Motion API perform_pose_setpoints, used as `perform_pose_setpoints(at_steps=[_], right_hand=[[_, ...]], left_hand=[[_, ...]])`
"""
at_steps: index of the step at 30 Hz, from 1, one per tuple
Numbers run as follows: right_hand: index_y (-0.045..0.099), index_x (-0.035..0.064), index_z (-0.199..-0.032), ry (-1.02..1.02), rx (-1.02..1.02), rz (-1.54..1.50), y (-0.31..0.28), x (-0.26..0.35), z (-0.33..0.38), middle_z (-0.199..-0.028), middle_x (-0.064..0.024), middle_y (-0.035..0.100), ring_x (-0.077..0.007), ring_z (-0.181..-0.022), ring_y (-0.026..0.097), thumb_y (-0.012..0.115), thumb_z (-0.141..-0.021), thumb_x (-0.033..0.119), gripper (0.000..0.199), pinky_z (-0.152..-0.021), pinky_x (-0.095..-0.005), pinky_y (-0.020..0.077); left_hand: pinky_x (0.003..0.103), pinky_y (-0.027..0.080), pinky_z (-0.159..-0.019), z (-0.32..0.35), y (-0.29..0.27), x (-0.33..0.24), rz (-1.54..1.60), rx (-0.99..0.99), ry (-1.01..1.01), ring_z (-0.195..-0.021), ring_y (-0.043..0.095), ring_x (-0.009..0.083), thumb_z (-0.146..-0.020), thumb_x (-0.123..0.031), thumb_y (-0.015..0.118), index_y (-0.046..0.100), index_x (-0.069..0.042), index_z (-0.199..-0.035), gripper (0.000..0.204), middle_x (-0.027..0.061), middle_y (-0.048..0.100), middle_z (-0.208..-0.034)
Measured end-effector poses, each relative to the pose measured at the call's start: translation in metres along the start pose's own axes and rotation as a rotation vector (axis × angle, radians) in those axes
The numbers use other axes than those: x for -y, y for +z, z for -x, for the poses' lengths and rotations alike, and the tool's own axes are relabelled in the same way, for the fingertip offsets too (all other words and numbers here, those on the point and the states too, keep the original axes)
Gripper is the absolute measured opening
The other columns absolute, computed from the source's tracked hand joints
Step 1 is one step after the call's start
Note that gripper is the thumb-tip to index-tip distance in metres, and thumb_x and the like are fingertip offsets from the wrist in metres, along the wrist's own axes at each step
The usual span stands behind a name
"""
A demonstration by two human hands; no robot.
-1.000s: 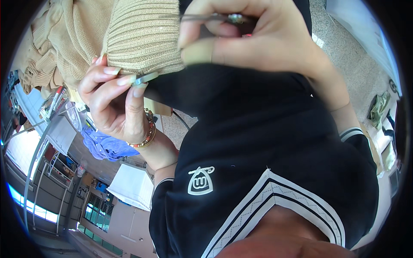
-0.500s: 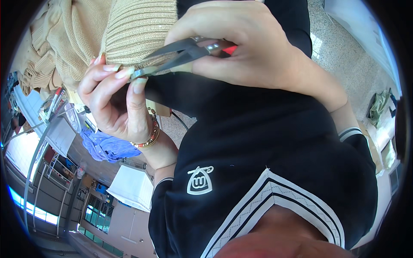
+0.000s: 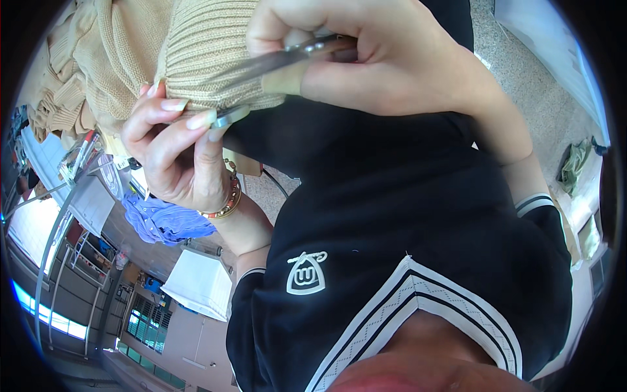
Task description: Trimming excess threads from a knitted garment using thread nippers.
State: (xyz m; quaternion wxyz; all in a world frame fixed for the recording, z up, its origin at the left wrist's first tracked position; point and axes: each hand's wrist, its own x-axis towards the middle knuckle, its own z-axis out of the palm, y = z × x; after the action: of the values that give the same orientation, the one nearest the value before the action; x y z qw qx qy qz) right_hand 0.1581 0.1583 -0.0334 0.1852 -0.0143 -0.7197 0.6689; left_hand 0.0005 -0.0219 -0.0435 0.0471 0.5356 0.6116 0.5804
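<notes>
My left hand (image 3: 173, 160), with long pale nails and a beaded bracelet (image 3: 228, 204) on the wrist, pinches the ribbed hem of a beige knit garment (image 3: 209, 46) at the top of the view. Small metal scissors (image 3: 281, 60) are gripped in my right hand (image 3: 398, 59). Their blades slant down to the left, and the tip (image 3: 228, 117) rests at the hem's edge right by my left fingertips. Whether the blades are apart or together is not clear. More of the beige knit lies bunched at the upper left.
My black top (image 3: 392, 228) with white striped trim and a small white emblem fills the middle and lower view. A blue cloth (image 3: 163, 221) and a white sheet (image 3: 199, 284) lie lower left, beside metal racks (image 3: 65, 215). Speckled floor (image 3: 542, 111) shows on the right.
My right hand has swung the scissors out from under its fingers and brought the tip down to the hem at my left fingertips. My left hand keeps its pinch on the knit.
</notes>
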Motion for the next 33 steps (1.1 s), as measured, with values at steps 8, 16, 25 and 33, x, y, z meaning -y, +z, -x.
perform_pose_setpoints(at_steps=[8, 16, 25, 33], right_hand=[[0.054, 0.0001, -0.096, -0.166, -0.010, 0.124, -0.012, 0.009, -0.004, -0.073, -0.0111, 0.055, -0.0221, -0.065, 0.055, 0.065, -0.078, 0.004, 0.022, -0.058, -0.0321, 0.0411], [0.056, 0.0000, -0.103, -0.169, -0.161, 0.121, -0.006, 0.014, -0.003, -0.079, -0.0108, 0.058, -0.0224, -0.069, 0.056, 0.068, -0.078, 0.006, 0.028, -0.061, -0.0317, 0.0432], [0.058, -0.0002, -0.109, -0.155, -0.309, 0.115, 0.007, 0.020, 0.008, -0.084, -0.0105, 0.061, -0.0228, -0.073, 0.058, 0.071, -0.078, 0.008, 0.035, -0.064, -0.0313, 0.0453], [0.065, 0.0010, -0.113, 0.028, -0.144, 0.322, 0.000, 0.017, 0.022, -0.085, -0.0083, 0.058, -0.0180, -0.070, 0.057, 0.075, -0.074, 0.006, 0.041, -0.058, -0.0258, 0.0452]], left_hand=[[0.046, 0.034, -0.106, 0.000, 0.003, 0.003, 0.049, -0.068, 0.001, -0.098, 0.056, 0.0230, -0.067, -0.009, 0.081, 0.067, -0.009, -0.085, 0.023, 0.0079, 0.056, -0.095], [0.050, 0.032, -0.108, 0.004, -0.003, 0.008, 0.039, 0.021, 0.100, -0.109, 0.056, 0.0292, -0.069, 0.004, 0.075, 0.064, -0.004, -0.089, 0.024, 0.0093, 0.055, -0.100], [0.053, 0.030, -0.108, 0.003, -0.005, 0.012, 0.024, 0.028, 0.131, -0.108, 0.056, 0.0292, -0.069, 0.001, 0.076, 0.065, -0.004, -0.089, 0.023, 0.0095, 0.056, -0.098], [0.051, 0.031, -0.107, 0.003, -0.006, 0.011, 0.055, 0.052, 0.122, -0.109, 0.055, 0.0291, -0.070, 0.000, 0.076, 0.064, -0.004, -0.089, 0.023, 0.0097, 0.056, -0.099]])
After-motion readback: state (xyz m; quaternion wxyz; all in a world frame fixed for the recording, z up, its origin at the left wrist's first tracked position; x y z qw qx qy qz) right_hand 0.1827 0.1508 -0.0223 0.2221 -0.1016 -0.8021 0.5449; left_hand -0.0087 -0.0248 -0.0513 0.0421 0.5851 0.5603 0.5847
